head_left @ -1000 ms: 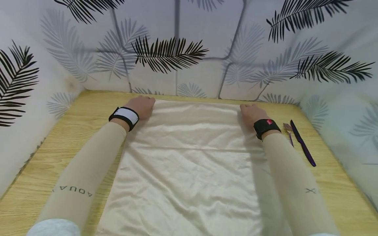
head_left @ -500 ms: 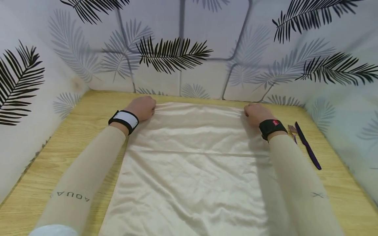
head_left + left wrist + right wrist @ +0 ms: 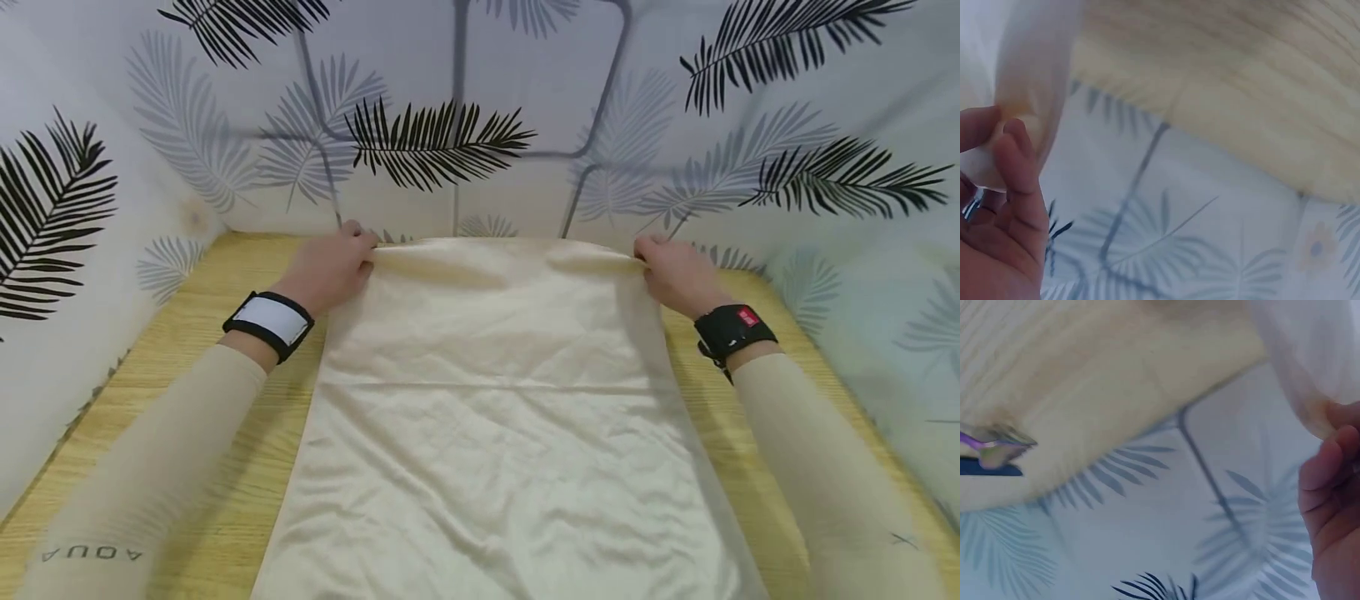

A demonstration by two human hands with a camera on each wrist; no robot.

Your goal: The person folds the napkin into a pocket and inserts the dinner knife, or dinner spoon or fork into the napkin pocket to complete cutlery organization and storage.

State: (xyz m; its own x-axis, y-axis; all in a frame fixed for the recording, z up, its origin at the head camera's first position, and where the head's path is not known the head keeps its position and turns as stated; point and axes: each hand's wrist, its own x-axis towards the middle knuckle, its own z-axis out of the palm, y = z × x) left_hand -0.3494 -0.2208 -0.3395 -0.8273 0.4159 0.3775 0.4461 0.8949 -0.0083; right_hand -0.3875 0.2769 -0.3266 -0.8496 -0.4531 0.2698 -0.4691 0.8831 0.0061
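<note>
1. Nearest, two tan sleeves [image 3: 142, 467] reach up toward the grips. The head view cuts them off at the bottom.
2. The cream cloth [image 3: 487, 433] lies on the table [image 3: 172, 333], below and between the grips. Its near end is cut off too.
3. The left hand [image 3: 327, 268] pinches the cloth by its far left corner, thumb and finger closed on it.
4. The right hand [image 3: 681, 275] pinches the far right corner the same way.
5. Between the grips, the cloth's top edge is up off the wood. It hides the middle of the table's back edge.
6. Bare wood gives room outside both grips, with more on the left.
7. Outside the right grip lie a fork [image 3: 1000, 440] and a knife [image 3: 991, 467], blurry and cut off in the right wrist view. The right arm hides them in the head view.
8. Past the grips, a leafy curtain [image 3: 525, 75] stands close behind the table.
</note>
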